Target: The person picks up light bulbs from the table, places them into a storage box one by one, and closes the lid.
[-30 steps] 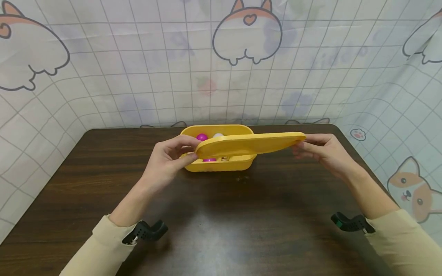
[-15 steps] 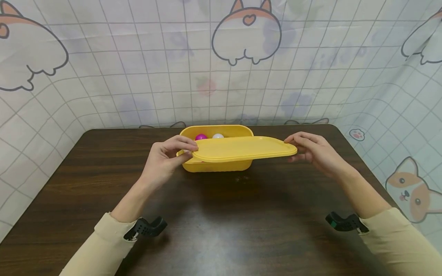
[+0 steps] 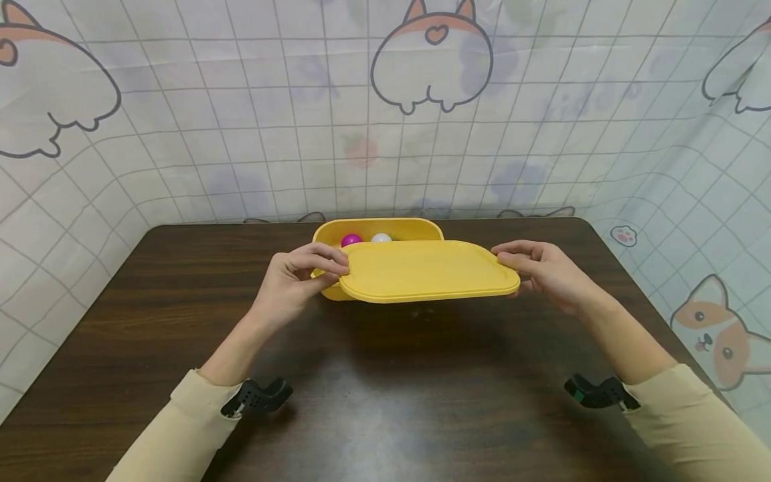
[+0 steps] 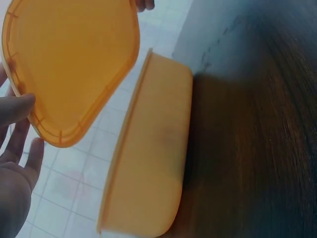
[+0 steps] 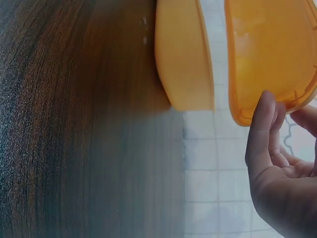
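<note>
A yellow lid [image 3: 430, 269] is held up between both hands, its flat face toward the head camera and its ribbed underside showing in the left wrist view. My left hand [image 3: 295, 278] pinches the left end between thumb and fingers. At the right end my right hand [image 3: 545, 271] grips the edge the same way. Behind and below the lid, apart from it, a yellow box [image 3: 415, 226] stands on the table. A magenta ball [image 3: 352, 239] and a white ball [image 3: 381, 237] show inside the box; the lid hides the rest of its contents.
The dark wooden table [image 3: 373, 395] stretches in front of the box. Behind it hangs a white gridded cloth [image 3: 337, 147] with cartoon corgis, which also runs along both sides. A dark wrist strap mount [image 3: 255, 396] sits on the left sleeve.
The lid has tipped from nearly edge-on to showing its top face, and its near edge has dropped toward me. The right hand has shifted slightly left. The box has stayed in place.
</note>
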Demonstrator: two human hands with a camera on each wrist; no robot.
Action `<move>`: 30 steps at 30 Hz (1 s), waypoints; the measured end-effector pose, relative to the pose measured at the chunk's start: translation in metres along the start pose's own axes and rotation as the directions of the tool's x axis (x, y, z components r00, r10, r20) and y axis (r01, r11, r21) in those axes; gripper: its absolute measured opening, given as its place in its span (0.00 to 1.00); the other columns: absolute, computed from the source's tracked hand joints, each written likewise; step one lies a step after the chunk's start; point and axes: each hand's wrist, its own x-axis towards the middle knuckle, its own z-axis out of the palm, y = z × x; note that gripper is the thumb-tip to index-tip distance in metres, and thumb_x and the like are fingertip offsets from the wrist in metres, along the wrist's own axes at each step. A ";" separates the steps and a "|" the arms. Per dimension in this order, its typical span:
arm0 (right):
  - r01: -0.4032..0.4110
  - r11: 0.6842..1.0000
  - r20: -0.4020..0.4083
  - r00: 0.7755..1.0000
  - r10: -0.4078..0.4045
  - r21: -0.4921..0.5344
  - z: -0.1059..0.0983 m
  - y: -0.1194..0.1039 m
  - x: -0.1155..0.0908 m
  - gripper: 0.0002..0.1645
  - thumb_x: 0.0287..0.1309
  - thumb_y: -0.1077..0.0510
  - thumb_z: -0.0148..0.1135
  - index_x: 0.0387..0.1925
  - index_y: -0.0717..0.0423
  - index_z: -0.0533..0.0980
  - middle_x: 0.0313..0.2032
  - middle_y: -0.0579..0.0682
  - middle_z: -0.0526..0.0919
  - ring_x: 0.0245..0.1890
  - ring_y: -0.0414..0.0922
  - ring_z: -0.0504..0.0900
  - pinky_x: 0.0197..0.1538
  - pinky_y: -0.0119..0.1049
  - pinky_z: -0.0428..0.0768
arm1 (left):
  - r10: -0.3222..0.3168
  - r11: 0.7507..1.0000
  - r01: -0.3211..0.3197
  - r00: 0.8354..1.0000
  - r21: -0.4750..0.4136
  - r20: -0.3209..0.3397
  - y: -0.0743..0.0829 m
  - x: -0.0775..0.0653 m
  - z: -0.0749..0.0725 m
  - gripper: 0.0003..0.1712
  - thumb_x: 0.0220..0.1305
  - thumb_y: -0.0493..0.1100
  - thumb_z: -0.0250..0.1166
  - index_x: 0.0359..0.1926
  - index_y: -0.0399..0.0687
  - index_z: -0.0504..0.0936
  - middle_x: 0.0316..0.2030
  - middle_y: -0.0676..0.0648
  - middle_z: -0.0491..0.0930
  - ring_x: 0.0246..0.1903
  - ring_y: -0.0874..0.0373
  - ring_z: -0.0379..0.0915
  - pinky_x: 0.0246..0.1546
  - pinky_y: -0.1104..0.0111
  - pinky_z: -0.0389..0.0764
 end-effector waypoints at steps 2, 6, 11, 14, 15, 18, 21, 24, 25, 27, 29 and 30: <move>-0.024 1.000 0.011 1.000 0.024 0.006 -0.001 0.000 0.000 0.31 0.76 0.53 0.59 0.67 0.73 0.69 0.48 0.51 0.86 0.37 0.46 0.87 0.40 0.39 0.88 | 0.005 1.000 -0.005 1.000 -0.003 0.006 -0.002 0.000 -0.001 0.12 0.57 0.18 0.68 0.39 0.31 0.90 0.43 0.40 0.83 0.49 0.47 0.78 0.48 0.65 0.86; -0.063 0.998 0.030 0.998 0.063 0.018 -0.002 0.000 -0.001 0.32 0.76 0.53 0.59 0.68 0.74 0.67 0.44 0.52 0.87 0.35 0.45 0.88 0.36 0.36 0.88 | 0.011 1.000 -0.011 1.000 -0.008 0.026 -0.004 0.000 -0.002 0.11 0.57 0.19 0.69 0.39 0.31 0.90 0.44 0.38 0.83 0.50 0.46 0.78 0.50 0.64 0.85; -0.089 0.995 0.080 0.993 0.084 0.056 -0.004 0.002 -0.001 0.33 0.76 0.56 0.58 0.70 0.76 0.64 0.42 0.53 0.88 0.35 0.46 0.88 0.35 0.34 0.87 | 0.021 0.999 -0.022 0.999 0.027 0.047 -0.006 -0.001 -0.005 0.09 0.56 0.20 0.70 0.38 0.29 0.90 0.43 0.39 0.83 0.50 0.46 0.77 0.49 0.63 0.85; -0.099 0.990 0.115 0.989 0.088 0.096 -0.004 0.003 -0.001 0.33 0.77 0.58 0.56 0.70 0.78 0.61 0.41 0.55 0.89 0.35 0.46 0.89 0.35 0.34 0.88 | 0.045 0.998 -0.047 0.997 0.046 0.057 -0.009 -0.002 -0.007 0.09 0.55 0.19 0.70 0.36 0.29 0.90 0.42 0.39 0.83 0.50 0.46 0.77 0.50 0.63 0.85; -0.100 0.989 0.127 0.988 0.086 0.106 -0.004 0.003 -0.001 0.32 0.77 0.59 0.55 0.70 0.78 0.61 0.41 0.55 0.89 0.35 0.47 0.89 0.35 0.34 0.88 | 0.053 0.997 -0.056 0.997 0.045 0.060 -0.010 -0.002 -0.007 0.09 0.54 0.19 0.70 0.36 0.29 0.90 0.42 0.39 0.83 0.51 0.45 0.77 0.50 0.63 0.85; -0.095 0.987 0.152 0.986 0.075 0.131 -0.003 0.005 -0.001 0.31 0.78 0.60 0.54 0.69 0.79 0.60 0.42 0.56 0.88 0.36 0.48 0.90 0.37 0.37 0.88 | 0.072 0.997 -0.074 0.995 0.037 0.068 -0.012 -0.004 -0.008 0.10 0.54 0.17 0.69 0.35 0.30 0.90 0.41 0.39 0.83 0.54 0.45 0.76 0.52 0.61 0.84; -0.097 0.982 0.169 0.983 0.070 0.161 -0.002 0.006 -0.001 0.29 0.77 0.61 0.54 0.69 0.78 0.60 0.44 0.57 0.88 0.39 0.49 0.89 0.40 0.40 0.89 | 0.078 0.996 -0.080 0.994 0.028 0.072 -0.014 -0.006 -0.008 0.09 0.54 0.19 0.70 0.34 0.31 0.90 0.41 0.39 0.84 0.57 0.43 0.75 0.57 0.57 0.82; -0.102 0.974 0.171 0.983 0.067 0.204 0.000 0.008 0.000 0.27 0.76 0.63 0.55 0.67 0.77 0.61 0.45 0.57 0.87 0.41 0.50 0.89 0.43 0.43 0.88 | 0.077 0.996 -0.079 0.994 0.031 0.079 -0.014 -0.007 -0.008 0.07 0.56 0.22 0.71 0.34 0.32 0.91 0.41 0.38 0.84 0.58 0.42 0.75 0.60 0.53 0.78; -0.101 0.970 0.170 0.983 0.063 0.222 0.001 0.009 0.000 0.27 0.76 0.63 0.55 0.66 0.77 0.62 0.45 0.57 0.87 0.41 0.49 0.89 0.43 0.43 0.88 | 0.076 0.996 -0.079 0.994 0.032 0.080 -0.014 -0.007 -0.008 0.07 0.57 0.22 0.71 0.34 0.33 0.91 0.42 0.38 0.84 0.58 0.42 0.74 0.61 0.52 0.78; -0.094 0.961 0.168 0.984 0.051 0.260 0.001 0.009 -0.001 0.24 0.76 0.64 0.55 0.65 0.76 0.63 0.45 0.58 0.87 0.41 0.50 0.89 0.43 0.43 0.88 | 0.075 0.996 -0.079 0.994 0.037 0.080 -0.015 -0.007 -0.008 0.07 0.57 0.23 0.71 0.34 0.33 0.91 0.42 0.37 0.85 0.59 0.41 0.74 0.61 0.52 0.77; -0.081 0.951 0.174 0.984 0.029 0.298 0.002 0.010 -0.001 0.22 0.76 0.65 0.54 0.63 0.74 0.65 0.45 0.58 0.87 0.42 0.50 0.89 0.44 0.43 0.88 | 0.073 0.996 -0.076 0.995 0.048 0.075 -0.016 -0.007 -0.007 0.07 0.57 0.22 0.70 0.34 0.33 0.91 0.43 0.37 0.85 0.59 0.41 0.74 0.61 0.53 0.77; -0.072 0.946 0.179 0.984 0.015 0.315 0.002 0.010 -0.001 0.20 0.76 0.66 0.54 0.63 0.73 0.66 0.45 0.58 0.87 0.42 0.50 0.89 0.44 0.43 0.87 | 0.071 0.996 -0.075 0.995 0.052 0.070 -0.016 -0.007 -0.007 0.08 0.57 0.22 0.70 0.34 0.33 0.91 0.43 0.37 0.85 0.59 0.42 0.74 0.61 0.53 0.77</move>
